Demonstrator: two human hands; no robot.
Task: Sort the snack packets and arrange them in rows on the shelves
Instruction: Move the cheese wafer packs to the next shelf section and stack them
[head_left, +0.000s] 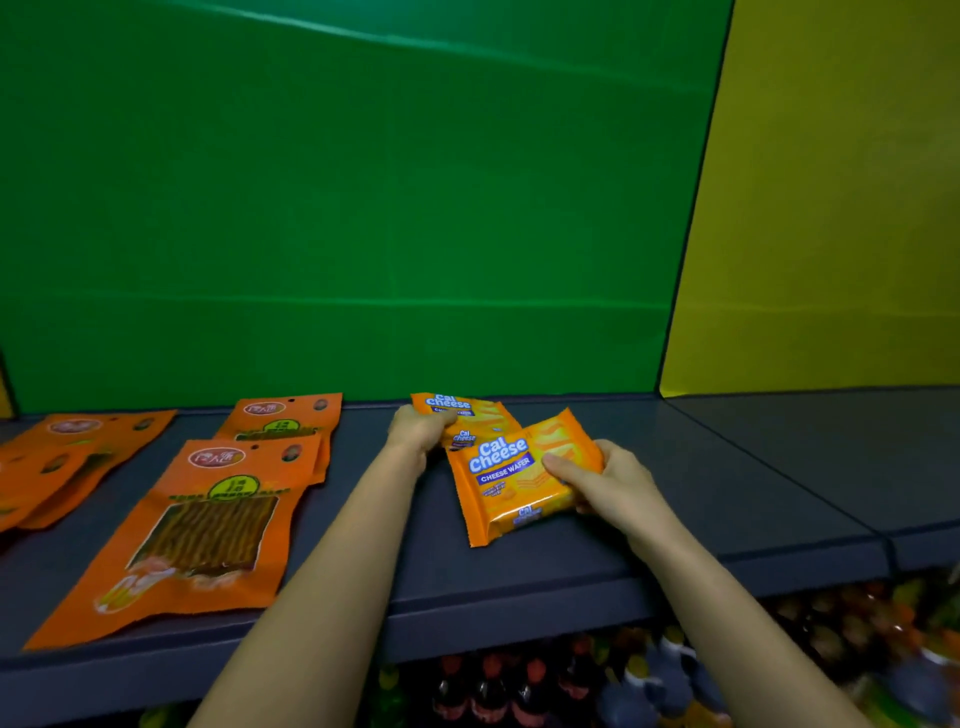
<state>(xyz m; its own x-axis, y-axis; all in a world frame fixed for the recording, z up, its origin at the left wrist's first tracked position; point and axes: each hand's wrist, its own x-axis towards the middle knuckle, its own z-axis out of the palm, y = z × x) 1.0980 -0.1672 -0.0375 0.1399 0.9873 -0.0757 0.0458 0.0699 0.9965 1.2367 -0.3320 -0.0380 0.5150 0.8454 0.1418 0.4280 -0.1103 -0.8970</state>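
Nearest, below both wrists, blurred dark drink bottles (493, 686) fill the tier under the flat dark grey shelf board (727, 493). On that board the right hand (613, 488) grips the front orange foil wafer packet (511, 483), printed Cal Cheese. The thumb lies flat across its face and the fingers curl under its right edge, so that side sits raised while the corner farthest from the fingers seems to touch the board. Just beyond the thumb tip, the left hand (418, 428) curls its fingers over the near-left corner of the rear orange foil wafer packets (467, 410), at least two of them, overlapping and lying flat, with the front packet lapping over them. These packets look light, and their glossy film is likely slick and crinkly with brittle wafers inside. A pinch at the sealed end or along a side edge should therefore suit better than a squeeze on the middle. Left of the left knuckles, flat orange window pouches of brown sticks (208, 530) lie in rows. Farthest off, past all the fingertips, stands the green back panel (337, 208)
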